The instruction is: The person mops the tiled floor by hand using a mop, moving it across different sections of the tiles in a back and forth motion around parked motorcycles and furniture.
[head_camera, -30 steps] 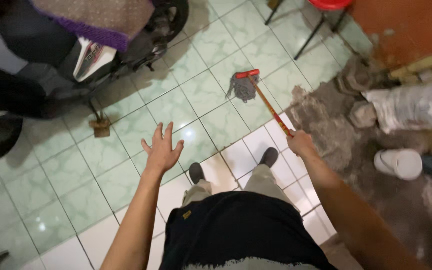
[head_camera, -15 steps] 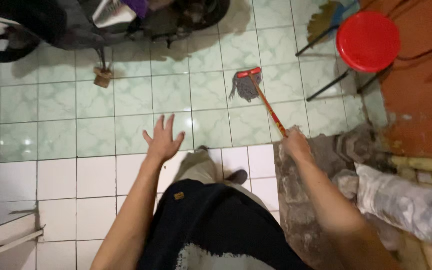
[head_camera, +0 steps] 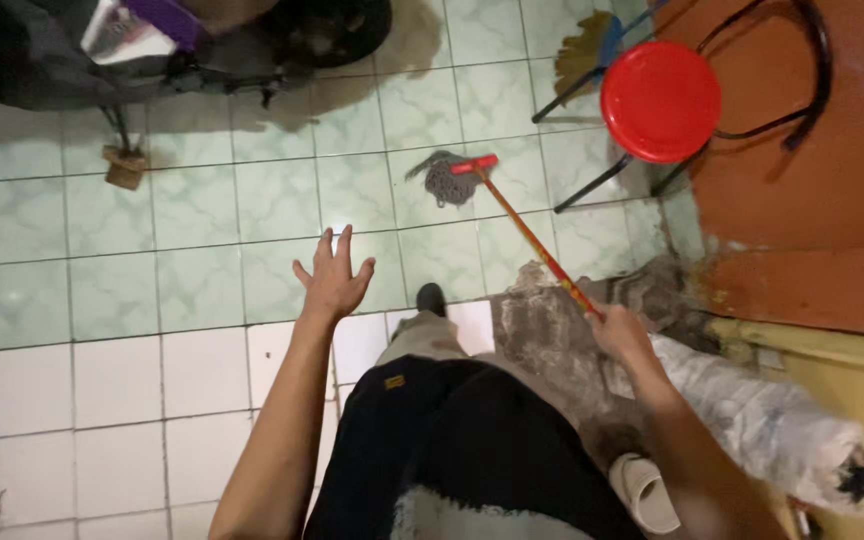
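Right hand [head_camera: 620, 332] closed around the red mop handle [head_camera: 532, 240], its grey mop head [head_camera: 444, 180] lying on the green floor tiles [head_camera: 202, 280] beside a red round stool [head_camera: 660, 100]; left hand [head_camera: 334, 278] spread open, empty; pale sack [head_camera: 772, 425] at right.

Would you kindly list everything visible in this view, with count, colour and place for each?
mop: one, red handle and grey head, head resting on the green tiles ahead, handle running back to the right hand.
stool: one, red round seat on black legs, upper right.
scooter: one, dark, parked along the top left.
wooden block: one, brown, under the scooter's stand.
broom: one, straw-coloured bristles, behind the stool.
sack: one, whitish, lying at the right on bare concrete.
floor: green tiles farther away, white tiles nearer.
left hand: open, fingers spread, holding nothing, above the tiles.
right hand: closed around the mop handle.
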